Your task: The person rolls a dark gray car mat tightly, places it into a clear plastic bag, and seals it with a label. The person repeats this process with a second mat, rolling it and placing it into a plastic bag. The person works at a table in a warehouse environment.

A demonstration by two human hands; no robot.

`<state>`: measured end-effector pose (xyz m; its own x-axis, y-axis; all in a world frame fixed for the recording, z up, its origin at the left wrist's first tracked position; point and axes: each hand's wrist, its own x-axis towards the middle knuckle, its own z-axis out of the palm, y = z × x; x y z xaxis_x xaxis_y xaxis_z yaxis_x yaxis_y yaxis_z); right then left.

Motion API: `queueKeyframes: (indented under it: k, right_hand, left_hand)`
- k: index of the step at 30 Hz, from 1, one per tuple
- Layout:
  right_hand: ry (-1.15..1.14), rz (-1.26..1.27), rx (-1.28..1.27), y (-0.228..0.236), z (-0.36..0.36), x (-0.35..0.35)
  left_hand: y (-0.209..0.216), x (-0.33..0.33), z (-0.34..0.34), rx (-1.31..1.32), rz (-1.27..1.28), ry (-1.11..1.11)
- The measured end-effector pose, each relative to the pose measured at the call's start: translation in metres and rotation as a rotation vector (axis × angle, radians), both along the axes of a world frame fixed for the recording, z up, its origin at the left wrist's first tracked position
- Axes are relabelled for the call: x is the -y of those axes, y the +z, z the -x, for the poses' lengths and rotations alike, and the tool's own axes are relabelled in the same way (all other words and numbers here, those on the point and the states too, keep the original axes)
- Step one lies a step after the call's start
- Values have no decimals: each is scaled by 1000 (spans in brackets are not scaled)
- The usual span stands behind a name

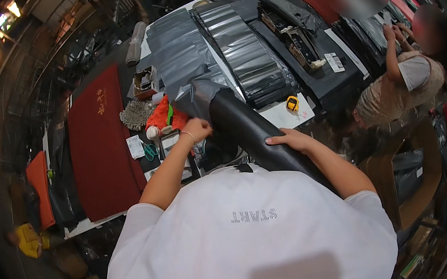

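A thick, glossy black roll of sheet material (247,128) slants from the table toward my right side, against my body. My right hand (292,141) grips this roll, its thumb pressed on the upper surface and fingers along the far side. Left of the roll, my left hand (198,130) has its fingers curled in; what they hold, if anything, is hidden. Crumpled grey plastic film (194,97) lies at the roll's far end. Beside my left hand are an orange-red cloth (159,115), a green-handled tool (169,114) and teal-handled scissors (150,152).
Folded dark red mats (99,149) lie at left. Beyond stretch flat grey plastic packages (239,40) and an open box (301,46). A yellow tape measure (292,103) rests right of the roll. Another person (403,81) stands at right. A brown carton (406,173) is below.
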<state>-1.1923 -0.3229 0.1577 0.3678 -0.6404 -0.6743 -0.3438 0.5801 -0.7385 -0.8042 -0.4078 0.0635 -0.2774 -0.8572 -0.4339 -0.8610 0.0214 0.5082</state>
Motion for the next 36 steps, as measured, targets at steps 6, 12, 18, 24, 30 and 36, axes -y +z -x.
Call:
queueKeyframes:
  k: [6,12,18,24,30,36]
  right_hand:
    - [66,46,-59,-6,-8,5]
    - [215,194,-238,11,-16,-4]
    - [300,290,-355,18,-7,-26]
    - [261,278,-396,19,5,-32]
    - [353,356,-398,29,-9,-32]
    - [304,285,-460,19,14,-35]
  left_hand:
    - [83,70,61,250,569,-14]
    - [46,155,123,708,-139,-214]
    - [-4,174,147,948,-348,-419]
    - [-44,188,152,824,-387,-476]
    - [-85,207,86,940,-286,-691]
    - [-21,158,160,314,-148,-847]
